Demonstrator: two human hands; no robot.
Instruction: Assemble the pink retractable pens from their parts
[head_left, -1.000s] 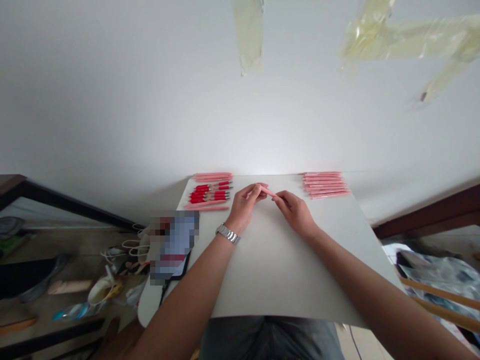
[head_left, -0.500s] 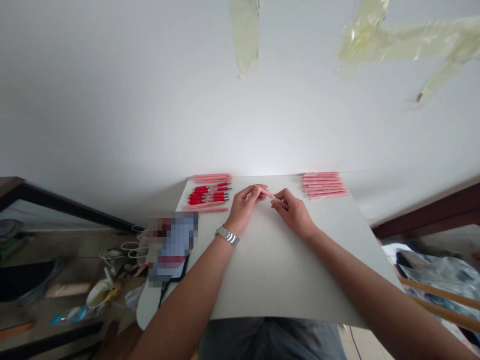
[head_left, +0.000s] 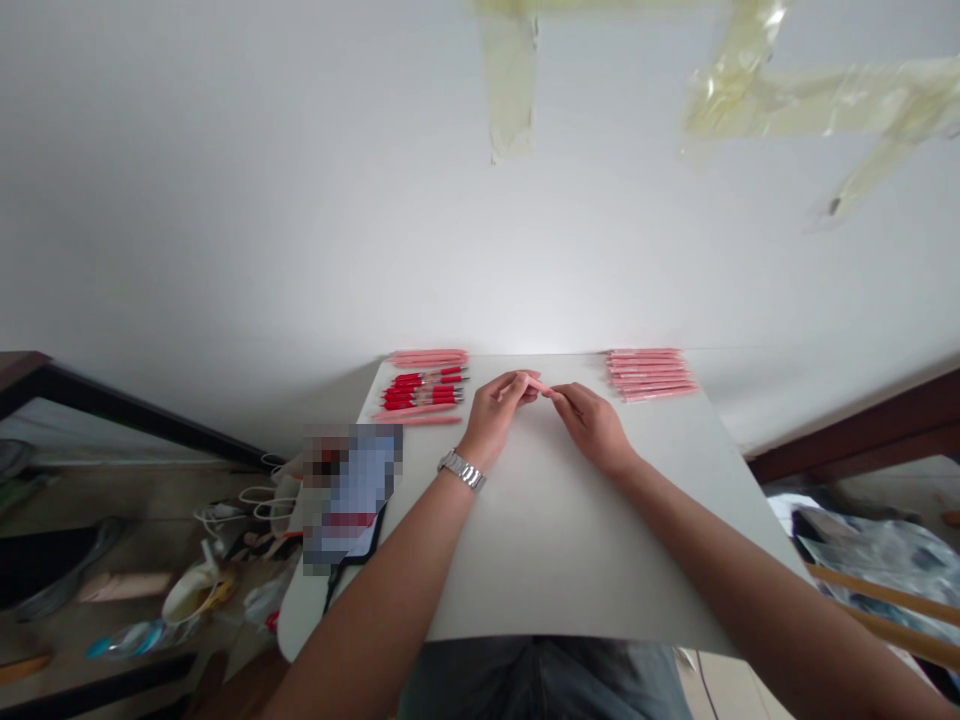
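Observation:
Above the white table (head_left: 555, 560), a pink pen (head_left: 538, 385) spans the gap between my two hands. My left hand (head_left: 495, 408), with a metal watch (head_left: 463, 469) at the wrist, is closed around its left part. The fingers of my right hand (head_left: 592, 425) pinch the other end and mostly cover it. Left of the hands lie several red pens (head_left: 424, 396) with silver tips, between pink pens (head_left: 430, 357) at the back and further pink pens (head_left: 420, 413) in front. On the right lies a row of several pink pens (head_left: 651, 375).
A blurred-out, phone-like device (head_left: 352, 500) with a cable rests on the table's left edge. A white wall (head_left: 360, 200) with yellowed tape (head_left: 514, 90) stands behind. Floor clutter at left includes a cup (head_left: 191, 592) and a bottle (head_left: 127, 640); plastic bags (head_left: 885, 560) are at right.
My right hand has closed further over the pen's right end, so less of the pen shows between the hands. The view has shifted slightly. The pen rows look the same.

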